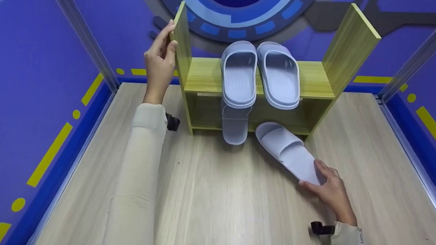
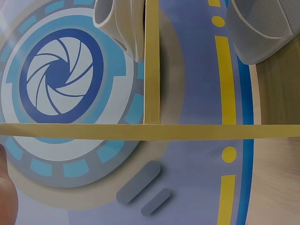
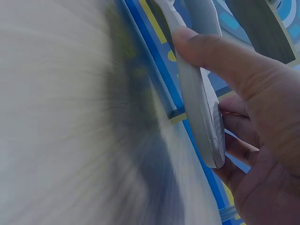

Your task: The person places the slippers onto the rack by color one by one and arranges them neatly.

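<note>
My right hand (image 1: 334, 190) grips a pale grey slipper (image 1: 297, 159) by its heel end, the thumb on one edge and the fingers on the other. The slipper's toe points toward the lower opening of a light wooden shoe rack (image 1: 205, 75), close to its front. In the right wrist view the slipper (image 3: 199, 108) is seen edge-on. My left hand (image 1: 159, 66) touches the outer side of the rack's left panel with its fingertips. A matching slipper (image 1: 235, 128) sits in the lower compartment, its heel sticking out and its toe partly hidden.
A left clog (image 1: 239, 75) and a right clog (image 1: 279, 77), both pale grey, stand side by side on the rack's upper shelf, heels over its front edge. Blue printed walls (image 1: 39, 92) enclose the wood-look floor (image 1: 207, 195) at the back and sides.
</note>
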`<state>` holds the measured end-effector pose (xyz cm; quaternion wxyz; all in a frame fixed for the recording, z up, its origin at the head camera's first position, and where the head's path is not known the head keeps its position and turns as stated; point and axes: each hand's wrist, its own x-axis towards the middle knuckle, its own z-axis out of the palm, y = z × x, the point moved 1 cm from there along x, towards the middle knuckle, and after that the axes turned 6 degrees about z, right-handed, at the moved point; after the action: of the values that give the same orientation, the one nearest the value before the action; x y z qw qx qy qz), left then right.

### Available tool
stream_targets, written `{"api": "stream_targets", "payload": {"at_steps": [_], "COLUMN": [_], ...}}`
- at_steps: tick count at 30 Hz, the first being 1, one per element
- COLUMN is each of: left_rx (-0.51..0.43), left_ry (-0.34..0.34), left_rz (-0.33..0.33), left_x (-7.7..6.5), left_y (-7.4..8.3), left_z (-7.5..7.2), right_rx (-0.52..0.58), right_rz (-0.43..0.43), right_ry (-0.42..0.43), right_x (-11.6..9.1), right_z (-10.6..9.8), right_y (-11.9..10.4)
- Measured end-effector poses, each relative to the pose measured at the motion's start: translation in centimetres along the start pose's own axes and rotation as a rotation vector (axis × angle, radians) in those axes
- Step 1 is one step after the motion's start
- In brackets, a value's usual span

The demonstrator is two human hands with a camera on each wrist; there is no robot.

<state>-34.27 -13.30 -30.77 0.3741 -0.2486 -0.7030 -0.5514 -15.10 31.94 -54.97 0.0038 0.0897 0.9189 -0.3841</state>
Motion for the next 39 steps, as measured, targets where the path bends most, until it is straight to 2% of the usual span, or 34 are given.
{"api": "stream_targets", "payload": {"at_steps": [7, 12, 20, 26, 32, 39], "left_rx": [-0.034, -0.045, -0.047, -0.043, -0.035, -0.023], "left_ry": [0.008, 0.004, 0.007, 0.004, 0.010, 0.000], "left_rz": [0.019, 0.021, 0.017, 0.019, 0.003, 0.016], "left_x": [-0.1, -0.1, -0.1, -0.1, 0.1, 0.0], "left_y": [-0.1, -0.2, -0.1, -0.1, -0.4, -0.5], "left_z": [0.0, 0.0, 0.0, 0.1, 0.2, 0.0], "right_rx": [-0.001, -0.003, -0.020, -0.054, -0.042, -0.059], "right_rz": [0.017, -0.008, -0.050, -0.042, -0.035, -0.018], "right_ry": [0.027, 0.065, 0.128, 0.159, 0.205, 0.198], "right_x": [0.3, 0.4, 0.6, 0.8, 1.0, 1.3], "right_z": [0.4, 1.0, 2.2, 3.0, 3.9, 4.5], "right_y": [-0.8, -1.4, -2.6, -3.5, -4.4, -5.2]}}
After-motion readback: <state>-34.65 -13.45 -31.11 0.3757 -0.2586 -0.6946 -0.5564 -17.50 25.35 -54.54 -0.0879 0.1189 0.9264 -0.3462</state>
